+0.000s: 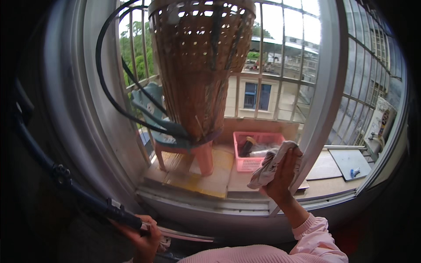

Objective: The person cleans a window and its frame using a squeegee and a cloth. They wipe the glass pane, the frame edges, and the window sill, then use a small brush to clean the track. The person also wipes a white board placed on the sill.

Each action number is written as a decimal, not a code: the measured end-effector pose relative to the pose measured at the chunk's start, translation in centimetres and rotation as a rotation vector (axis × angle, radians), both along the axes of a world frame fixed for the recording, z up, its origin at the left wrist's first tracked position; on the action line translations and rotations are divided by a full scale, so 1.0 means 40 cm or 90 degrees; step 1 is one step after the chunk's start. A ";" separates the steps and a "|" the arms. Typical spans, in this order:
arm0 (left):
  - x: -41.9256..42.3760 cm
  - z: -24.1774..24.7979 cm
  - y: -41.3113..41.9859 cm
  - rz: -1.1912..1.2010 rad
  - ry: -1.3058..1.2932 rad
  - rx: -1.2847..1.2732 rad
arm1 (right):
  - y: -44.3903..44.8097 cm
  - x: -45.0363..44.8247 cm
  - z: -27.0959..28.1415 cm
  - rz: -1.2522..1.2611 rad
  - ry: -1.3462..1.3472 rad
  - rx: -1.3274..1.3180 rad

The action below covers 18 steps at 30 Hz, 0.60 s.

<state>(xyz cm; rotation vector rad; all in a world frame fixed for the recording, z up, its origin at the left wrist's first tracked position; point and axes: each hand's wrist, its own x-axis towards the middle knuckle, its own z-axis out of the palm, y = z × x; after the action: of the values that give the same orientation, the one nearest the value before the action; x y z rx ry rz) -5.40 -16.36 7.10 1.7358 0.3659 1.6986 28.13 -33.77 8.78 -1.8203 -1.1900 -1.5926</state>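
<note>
My right hand (283,180) is raised, fingers pressed over a crumpled off-white rag (268,167). Hand and rag are at the window pane, beside the upright metal sash frame (315,115). Low on the left, my left hand (148,233) grips the end of a dark tubular bar (123,213) that has clamp-like fittings. A thin pale strip (187,233) runs rightward from behind that hand; what it belongs to is unclear. Some crumpled cloth (164,245) shows just beside the left fingers, and I cannot tell whether they hold it.
Behind the glass, a tall woven basket (197,72) with dark straps (105,82) rests on a green and pink plastic chair (202,157). A pink plastic crate (250,164) holds several items. Metal bars (260,59) close off the outside. The window track (210,203) crosses below.
</note>
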 end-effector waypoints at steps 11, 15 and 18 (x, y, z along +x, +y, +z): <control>-0.002 0.014 -0.007 0.015 0.089 0.045 | 0.094 -0.035 -0.021 0.072 -0.024 -0.070; 0.003 0.011 -0.005 0.046 0.096 0.044 | 0.111 -0.045 -0.049 0.092 -0.006 -0.127; 0.005 0.007 -0.002 0.086 0.107 0.039 | 0.119 -0.065 -0.126 0.090 -0.039 -0.355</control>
<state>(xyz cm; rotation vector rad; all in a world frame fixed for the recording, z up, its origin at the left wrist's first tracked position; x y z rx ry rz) -5.19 -16.45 7.39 1.9432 0.5221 1.6764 25.53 -29.00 3.74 -1.9531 -1.8911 -1.3284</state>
